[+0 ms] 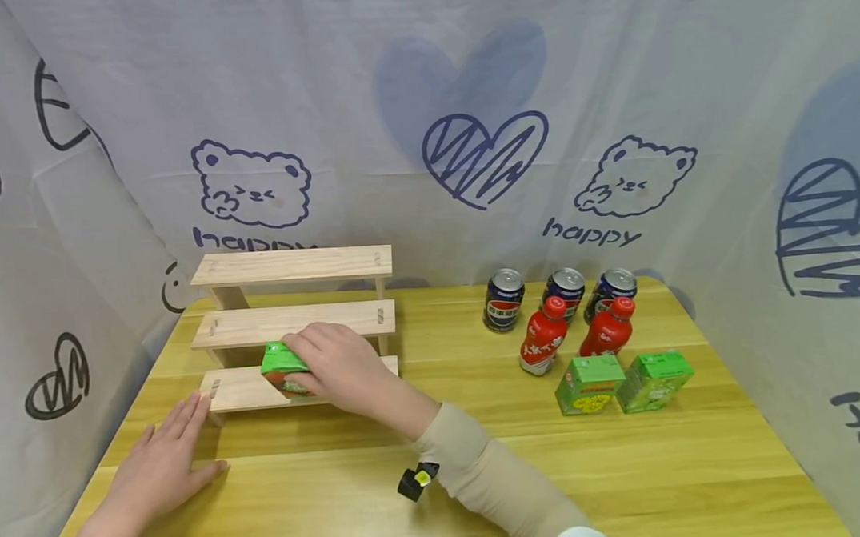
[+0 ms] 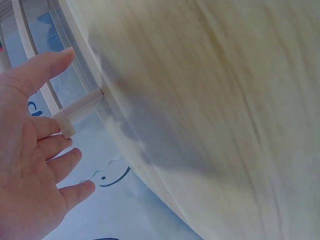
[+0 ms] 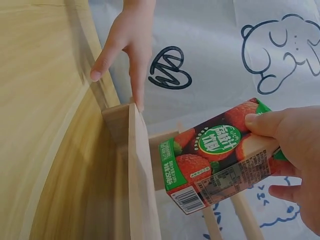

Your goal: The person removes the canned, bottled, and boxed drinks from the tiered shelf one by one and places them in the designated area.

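My right hand (image 1: 344, 368) grips a juice box (image 3: 215, 150) with a green top and strawberries printed on its dark side. It holds the box at the lowest board of a three-tier wooden shelf (image 1: 293, 265); whether the box touches that board I cannot tell. In the right wrist view the box looks tilted, with the thumb on its printed face. My left hand (image 1: 158, 469) has its fingers extended, and the fingertips meet the left front end of the lowest board. The left wrist view shows that palm with nothing in it.
On the right of the wooden table (image 1: 325, 497) are dark blue cola cans (image 1: 504, 301), two red bottles (image 1: 543, 337) and two green juice boxes (image 1: 590, 386). A printed white curtain (image 1: 350, 88) hangs behind and at both sides.
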Demonstrator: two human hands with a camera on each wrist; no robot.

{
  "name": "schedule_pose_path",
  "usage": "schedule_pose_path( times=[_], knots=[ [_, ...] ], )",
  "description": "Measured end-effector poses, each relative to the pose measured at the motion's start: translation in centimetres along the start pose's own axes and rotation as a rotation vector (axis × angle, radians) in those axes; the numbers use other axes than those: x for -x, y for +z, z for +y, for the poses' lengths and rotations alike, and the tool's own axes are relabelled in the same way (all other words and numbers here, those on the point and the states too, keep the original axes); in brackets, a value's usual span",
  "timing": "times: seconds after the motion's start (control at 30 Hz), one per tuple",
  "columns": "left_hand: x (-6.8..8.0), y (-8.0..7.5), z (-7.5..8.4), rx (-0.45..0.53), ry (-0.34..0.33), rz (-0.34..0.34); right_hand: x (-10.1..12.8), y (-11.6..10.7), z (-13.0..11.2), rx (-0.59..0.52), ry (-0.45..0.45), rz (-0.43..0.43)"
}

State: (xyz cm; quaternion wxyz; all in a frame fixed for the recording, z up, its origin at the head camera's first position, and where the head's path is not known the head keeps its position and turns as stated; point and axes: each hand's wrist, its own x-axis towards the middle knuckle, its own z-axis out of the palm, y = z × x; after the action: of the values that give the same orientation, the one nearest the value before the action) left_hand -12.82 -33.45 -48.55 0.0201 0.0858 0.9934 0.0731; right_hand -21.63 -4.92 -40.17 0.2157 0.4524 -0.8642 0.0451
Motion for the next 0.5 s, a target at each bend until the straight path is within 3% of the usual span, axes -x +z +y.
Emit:
schedule_pose_path(
  times=[0.5],
  knots=[
    [0.1, -0.1, -0.1, 0.011, -0.003, -0.013, 4.5, -0.9, 2.7, -0.101, -0.071, 0.132]
  ],
)
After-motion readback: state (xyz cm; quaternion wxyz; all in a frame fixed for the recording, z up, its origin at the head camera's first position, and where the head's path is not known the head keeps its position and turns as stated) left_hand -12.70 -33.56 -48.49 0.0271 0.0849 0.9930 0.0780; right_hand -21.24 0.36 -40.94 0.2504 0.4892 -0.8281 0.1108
